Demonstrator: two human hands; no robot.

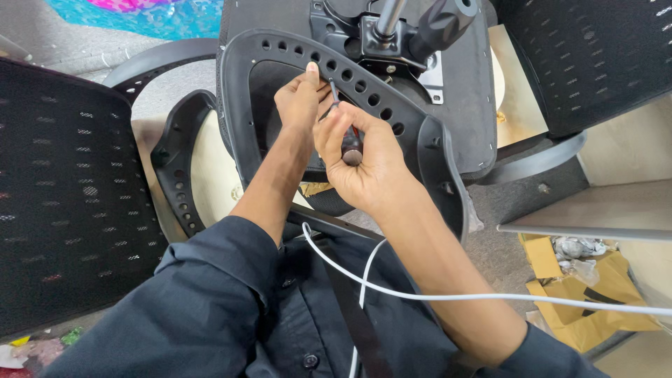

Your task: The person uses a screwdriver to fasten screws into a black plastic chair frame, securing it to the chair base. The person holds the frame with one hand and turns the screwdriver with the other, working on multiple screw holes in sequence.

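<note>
At centre, far from my chest, both my hands meet on the inner side of a black armrest (392, 115), a curved plastic piece with a row of round holes along its arc.

Right hand (364, 164): clenched around the dark handle of a screwdriver (348, 143). Handle butt faces me; the thin shaft runs up and away toward the armrest, tip close to the row of holes. I cannot tell whether the tip sits in a screw.

Left hand (301, 98): fingers pinched at the shaft near its tip, thumb up against the armrest edge just below the holes. Whether it also holds something small is hidden by the fingers.

Armrest stands tilted, fixed to the underside of an upturned seat (469, 105). Far of it, the seat's metal mechanism and gas post (388, 17) show, with a black knob (441, 24) just right.

Left: a mesh backrest (63, 189) fills the near side; a second armrest (175, 168) lies between it and my left forearm.

Right, far: another mesh panel (588, 56). Right, near: crumpled yellow cardboard (581, 301) on the floor.

Near: a white cable (490, 297) crosses my right forearm and dark shirt.
</note>
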